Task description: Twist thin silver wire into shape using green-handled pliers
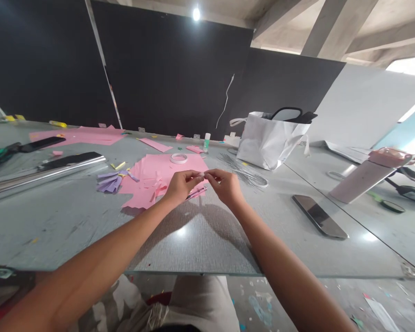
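Above the grey table [200,244], my left hand [180,186] and my right hand [225,184] meet at the fingertips. Both are closed in a pinch around something tiny and pale, too small to name. Pink paper sheets and scraps [147,173] lie under and to the left of my left hand, with a white roll of tape [179,162] on top. A slim pen-like item [196,192] rests just below my fingers. Beyond my right hand is a bundle of thin wires [244,174]. Fringed purple paper [109,183] sits farther left.
At the back stand a green-and-white glue stick [206,144] and a white bag [259,140]. On the right are a phone [318,216] and a pink bottle [354,180]. A shiny metal bar [48,174] lies at left. A dark panel [173,69] rises behind the table.
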A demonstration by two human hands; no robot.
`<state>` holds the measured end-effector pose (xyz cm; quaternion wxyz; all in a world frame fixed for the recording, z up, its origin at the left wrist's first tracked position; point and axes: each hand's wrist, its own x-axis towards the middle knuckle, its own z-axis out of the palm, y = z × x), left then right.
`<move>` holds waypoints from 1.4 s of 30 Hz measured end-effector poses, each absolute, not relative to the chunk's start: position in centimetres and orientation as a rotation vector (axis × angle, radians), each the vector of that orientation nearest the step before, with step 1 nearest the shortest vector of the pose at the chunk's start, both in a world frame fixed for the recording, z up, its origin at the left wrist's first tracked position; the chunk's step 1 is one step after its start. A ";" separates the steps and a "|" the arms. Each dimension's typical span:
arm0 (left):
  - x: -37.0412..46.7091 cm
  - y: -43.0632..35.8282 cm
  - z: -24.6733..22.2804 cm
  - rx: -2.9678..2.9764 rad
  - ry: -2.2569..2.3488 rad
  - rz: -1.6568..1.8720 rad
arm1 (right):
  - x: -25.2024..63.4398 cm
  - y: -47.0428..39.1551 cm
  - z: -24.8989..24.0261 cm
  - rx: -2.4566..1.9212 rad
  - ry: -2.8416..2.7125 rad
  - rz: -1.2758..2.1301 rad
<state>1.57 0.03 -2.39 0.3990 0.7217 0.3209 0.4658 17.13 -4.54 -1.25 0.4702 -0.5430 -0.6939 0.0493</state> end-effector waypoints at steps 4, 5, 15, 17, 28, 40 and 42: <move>1.3 -0.1 -2.2 1.913 0.889 1.167 | 17.4 -4.7 -1.2 -1.333 -1.752 0.132; 1.3 -0.2 -2.1 1.945 0.904 1.159 | 17.4 -4.8 -1.2 -1.334 -1.761 0.132; 0.9 -0.7 -1.5 2.346 0.822 1.098 | 18.1 -5.2 -0.6 -1.336 -1.805 0.192; 0.7 -0.7 -1.4 2.418 0.791 1.064 | 18.2 -5.4 -0.5 -1.339 -1.845 0.165; 0.3 -0.4 -1.3 2.513 0.834 0.989 | 18.3 -5.4 -0.7 -1.325 -1.917 0.135; 0.2 -0.9 -0.8 2.711 0.916 0.917 | 18.2 -5.5 -0.6 -1.376 -1.986 0.099; 0.1 -0.9 -0.8 2.745 0.916 0.896 | 18.3 -5.5 -0.7 -1.367 -1.993 0.105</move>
